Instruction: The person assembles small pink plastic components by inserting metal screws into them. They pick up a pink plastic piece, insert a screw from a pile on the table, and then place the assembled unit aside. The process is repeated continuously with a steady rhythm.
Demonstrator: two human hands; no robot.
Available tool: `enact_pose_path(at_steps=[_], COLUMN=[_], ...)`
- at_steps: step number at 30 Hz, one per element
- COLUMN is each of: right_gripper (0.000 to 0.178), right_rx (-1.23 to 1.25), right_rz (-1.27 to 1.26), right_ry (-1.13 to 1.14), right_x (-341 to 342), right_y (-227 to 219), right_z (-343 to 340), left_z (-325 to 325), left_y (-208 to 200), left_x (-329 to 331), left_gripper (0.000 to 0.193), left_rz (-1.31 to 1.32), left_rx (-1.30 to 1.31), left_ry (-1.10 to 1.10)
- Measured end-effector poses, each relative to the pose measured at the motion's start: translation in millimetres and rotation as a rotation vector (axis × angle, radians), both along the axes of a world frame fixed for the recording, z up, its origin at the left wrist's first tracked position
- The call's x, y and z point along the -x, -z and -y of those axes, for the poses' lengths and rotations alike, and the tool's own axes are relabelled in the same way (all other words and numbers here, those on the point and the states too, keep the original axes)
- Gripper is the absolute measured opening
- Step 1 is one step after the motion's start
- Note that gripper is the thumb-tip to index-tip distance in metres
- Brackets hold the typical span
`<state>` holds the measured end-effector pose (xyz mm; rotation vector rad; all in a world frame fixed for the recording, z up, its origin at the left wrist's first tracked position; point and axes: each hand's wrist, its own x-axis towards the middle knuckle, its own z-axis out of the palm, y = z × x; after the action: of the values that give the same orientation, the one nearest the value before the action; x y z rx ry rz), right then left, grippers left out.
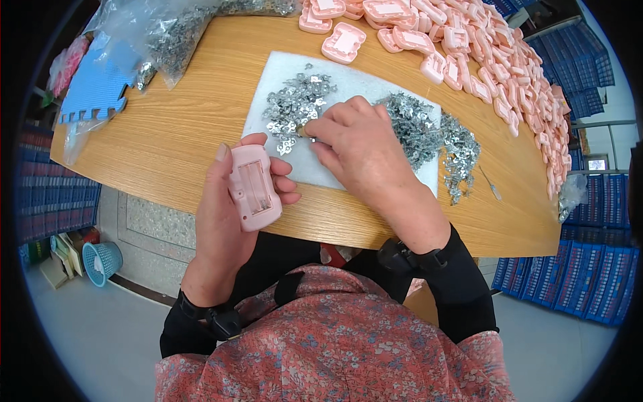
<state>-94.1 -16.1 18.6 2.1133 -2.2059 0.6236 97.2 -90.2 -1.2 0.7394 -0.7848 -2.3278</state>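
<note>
In my left hand (224, 201) lies a pink plastic battery housing (255, 191), its rectangular battery slot facing up, thumb along one side and fingers round the other. My right hand (362, 144) reaches over a white foam sheet (355, 80), its thumb and fingertips pinched together at the edge of a heap of small silvery metal contact plates (295, 107). What the pinch holds, if anything, is too small to make out. A second heap of metal pieces (410, 130) sits on the sheet to the right of that hand, partly hidden by it.
Many pink housings (469, 60) are piled along the table's far right side. Another metal heap (461, 157) and a thin tool (491, 184) lie right of the sheet. Clear bags of metal pieces (177, 43) and a blue foam mat (97, 84) occupy the far left of the wooden table (181, 134).
</note>
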Motion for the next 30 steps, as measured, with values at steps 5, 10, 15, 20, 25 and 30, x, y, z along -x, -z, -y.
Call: enact_pose_path(at_steps=[5,10,15,20,25,30], right_gripper=[0.013,0.010,0.007,0.005,0.009,0.010], right_rx=[-0.096,-0.079,-0.096,-0.215,-0.203,-0.108], right_rz=[-0.026,0.005,-0.021,0.241,1.247,1.471], right_ry=[0.030,0.093,0.097,0.181,0.174,0.140], right_x=[8.7,11.1,0.0,5.8,6.2,-8.0], right_y=[-9.9,-11.6,-7.0,-10.1,-15.7,-12.9], right_z=[-8.9,-14.1,-1.0,5.4,-14.3,-31.5], left_z=[3.1,2.6,2.6,3.7,-2.2,-10.5], left_y=[3.3,5.4,2.9,0.2,-10.6,-13.9], left_x=[-3.4,-2.5,-0.6,-1.2,9.1,21.4], left_gripper=[0.056,0.055,0.055,0.049,0.048,0.046], left_rz=[-0.015,-0.035,-0.018,0.035,0.023,-0.024], left_rx=[-0.017,-0.034,-0.018,0.008,-0.015,-0.010], left_ry=[0.030,0.052,0.068,0.113,0.169,0.190])
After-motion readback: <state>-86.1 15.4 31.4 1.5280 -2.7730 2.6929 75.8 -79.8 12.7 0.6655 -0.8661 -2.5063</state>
